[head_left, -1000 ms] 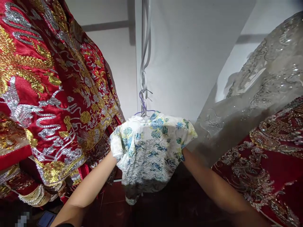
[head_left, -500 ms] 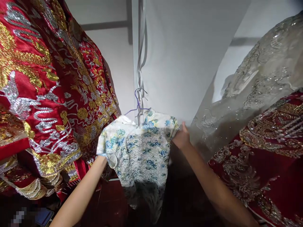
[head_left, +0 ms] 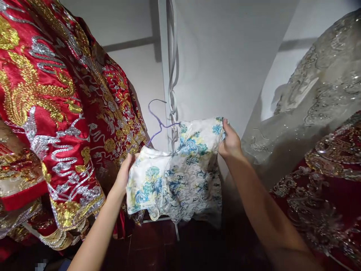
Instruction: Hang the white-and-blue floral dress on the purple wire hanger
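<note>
A short-sleeved white dress with blue and yellow flowers (head_left: 191, 177) is held up in front of me, still on a thin purple wire hanger (head_left: 160, 125). The hanger's hook stands free, left of a white twisted chain-like strip (head_left: 172, 94). My left hand (head_left: 126, 171) grips the dress by its left shoulder, its fingers partly hidden behind the cloth. At the right sleeve, my right hand (head_left: 231, 140) pinches the edge, thumb in front. The lower part of the dress falls away into shadow.
Close on the left hangs a red jacket with gold and silver embroidery (head_left: 64, 124). To the right are a pale beaded gown (head_left: 318, 90) and a dark red beaded garment (head_left: 324, 203). A white wall (head_left: 220, 56) stands behind; the dark tiled floor (head_left: 149, 241) lies below.
The hanger's hook has come off the white strip and tilted left. Both hands have raised the dress and brought it nearer, and my left hand has moved up to its shoulder.
</note>
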Demonstrator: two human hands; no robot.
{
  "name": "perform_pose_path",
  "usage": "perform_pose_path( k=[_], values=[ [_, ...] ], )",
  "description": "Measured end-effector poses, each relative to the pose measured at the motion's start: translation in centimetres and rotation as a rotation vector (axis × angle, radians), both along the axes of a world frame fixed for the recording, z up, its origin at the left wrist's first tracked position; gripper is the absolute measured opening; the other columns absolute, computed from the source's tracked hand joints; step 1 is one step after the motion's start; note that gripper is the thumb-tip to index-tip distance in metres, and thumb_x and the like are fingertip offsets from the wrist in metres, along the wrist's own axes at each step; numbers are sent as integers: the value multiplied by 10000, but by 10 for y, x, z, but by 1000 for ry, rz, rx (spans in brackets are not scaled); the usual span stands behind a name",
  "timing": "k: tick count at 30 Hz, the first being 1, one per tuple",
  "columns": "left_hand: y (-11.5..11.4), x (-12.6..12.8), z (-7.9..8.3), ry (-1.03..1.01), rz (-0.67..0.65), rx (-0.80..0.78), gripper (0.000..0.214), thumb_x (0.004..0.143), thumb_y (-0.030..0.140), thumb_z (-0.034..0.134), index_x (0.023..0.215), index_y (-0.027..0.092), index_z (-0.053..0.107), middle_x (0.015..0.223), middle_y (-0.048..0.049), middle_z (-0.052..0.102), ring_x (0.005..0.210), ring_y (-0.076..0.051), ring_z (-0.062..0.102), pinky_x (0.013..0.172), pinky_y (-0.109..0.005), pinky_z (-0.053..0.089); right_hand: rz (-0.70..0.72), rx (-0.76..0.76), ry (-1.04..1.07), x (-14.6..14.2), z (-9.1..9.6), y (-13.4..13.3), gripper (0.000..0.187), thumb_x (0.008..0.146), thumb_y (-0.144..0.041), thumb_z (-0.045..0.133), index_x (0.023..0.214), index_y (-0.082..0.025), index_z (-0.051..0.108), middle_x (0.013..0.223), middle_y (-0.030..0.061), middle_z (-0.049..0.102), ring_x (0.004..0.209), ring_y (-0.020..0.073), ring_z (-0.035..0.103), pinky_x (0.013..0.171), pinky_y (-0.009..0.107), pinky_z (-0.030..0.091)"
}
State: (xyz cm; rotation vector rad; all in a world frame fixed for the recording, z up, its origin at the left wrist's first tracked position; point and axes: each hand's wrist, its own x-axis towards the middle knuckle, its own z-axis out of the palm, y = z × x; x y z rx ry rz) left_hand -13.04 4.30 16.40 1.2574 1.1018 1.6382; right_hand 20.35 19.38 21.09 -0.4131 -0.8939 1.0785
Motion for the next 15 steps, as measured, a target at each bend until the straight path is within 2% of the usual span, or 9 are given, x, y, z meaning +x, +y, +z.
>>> perform_pose_path(
  k=[2, 4, 6, 8, 10, 11, 12, 13, 15],
  values=[
    [-4, 0, 4, 333, 47, 81, 355, 890, 500, 616, 900, 159, 715, 851, -32, 707, 828, -197, 640, 750, -267, 487, 6, 60, -45, -4, 4, -23, 262, 885, -462, 666, 956, -210, 666, 860, 13, 711, 882, 181, 719, 811, 296, 594],
    [-6, 4, 3, 579, 31, 105, 260, 901, 414, 626, 879, 165, 699, 814, -13, 674, 779, -173, 602, 726, -253, 454, 134, 133, -178, -3, 5, -55, 233, 888, -443, 678, 939, -215, 686, 829, 2, 708, 775, 154, 713, 712, 249, 589],
    [-3, 12, -4, 648, -10, 122, 226, 929, 377, 589, 918, 172, 684, 838, -19, 661, 789, -169, 587, 737, -258, 444, 457, 301, -470, 0, 9, -88, 221, 842, -397, 744, 963, -214, 715, 857, 11, 722, 732, 145, 707, 654, 226, 572],
    [3, 25, -12, 563, -40, 149, 221, 954, 375, 550, 978, 181, 653, 819, -15, 630, 764, -159, 577, 716, -257, 440, 885, 581, -816, 5, 15, -116, 384, 718, -393, 850, 1031, -202, 736, 1017, 60, 736, 859, 191, 722, 746, 267, 577],
    [8, 43, -17, 445, -45, 164, 235, 969, 400, 527, 1001, 188, 622, 741, 9, 566, 670, -136, 532, 644, -243, 415, 1164, 773, -1058, 13, 18, -129, 533, 662, -414, 880, 1127, -202, 729, 1144, 92, 718, 1014, 229, 705, 868, 300, 557],
    [10, 53, -18, 410, -40, 175, 243, 967, 414, 530, 1003, 190, 616, 710, 21, 536, 633, -128, 504, 618, -240, 400, 1193, 785, -1138, 17, 16, -130, 563, 683, -427, 862, 1181, -214, 713, 1187, 95, 706, 1074, 232, 687, 913, 307, 541],
    [11, 64, -17, 403, -46, 189, 251, 964, 423, 537, 1012, 192, 620, 701, 24, 525, 622, -126, 491, 612, -242, 395, 1144, 733, -1208, 21, 9, -128, 572, 729, -432, 827, 1245, -233, 682, 1231, 92, 689, 1126, 228, 666, 948, 314, 527],
    [12, 75, -14, 426, -67, 211, 260, 963, 428, 540, 1024, 192, 632, 714, 17, 539, 636, -130, 497, 625, -248, 402, 1023, 641, -1263, 24, -3, -122, 575, 776, -434, 784, 1305, -257, 643, 1279, 87, 665, 1167, 225, 644, 971, 327, 519],
    [10, 99, -4, 518, -163, 275, 282, 972, 423, 526, 1047, 191, 667, 775, -16, 600, 715, -153, 554, 694, -277, 439, 672, 434, -1368, 28, -38, -109, 633, 832, -432, 717, 1420, -289, 532, 1409, 92, 571, 1267, 247, 571, 1032, 389, 491]
  ],
)
